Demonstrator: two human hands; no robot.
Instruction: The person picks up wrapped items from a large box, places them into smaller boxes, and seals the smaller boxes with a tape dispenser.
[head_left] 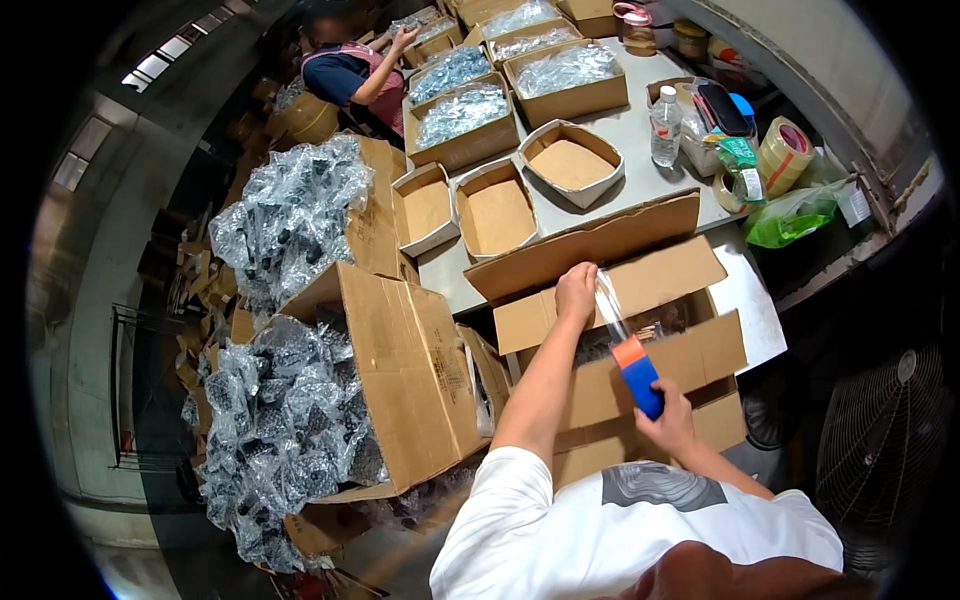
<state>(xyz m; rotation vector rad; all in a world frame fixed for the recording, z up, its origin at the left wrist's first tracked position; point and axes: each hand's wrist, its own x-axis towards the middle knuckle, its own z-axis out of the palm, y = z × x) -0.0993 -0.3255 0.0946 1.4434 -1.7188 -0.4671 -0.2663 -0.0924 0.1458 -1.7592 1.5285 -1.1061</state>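
Over an open cardboard carton [640, 267], my right hand [668, 418] grips a blue and orange tape dispenser [641, 378]. A shiny strip of clear tape [609, 303] runs from its orange end up to my left hand [576, 293]. The fingers of my left hand are closed at the far end of that strip, against the carton's far flap. Between the raised flaps, part of the contents [655, 327] shows in clear wrapping; what they are I cannot make out.
Left of me, large cartons [412, 375] hold heaps of bubble-wrapped items [290, 420]. On the table [640, 80] stand shallow trays [497, 210], boxes of clear-bagged pieces [565, 72], a water bottle [665, 128] and tape rolls [783, 157]. A co-worker [350, 75] stands far left; a fan [880, 440] is at right.
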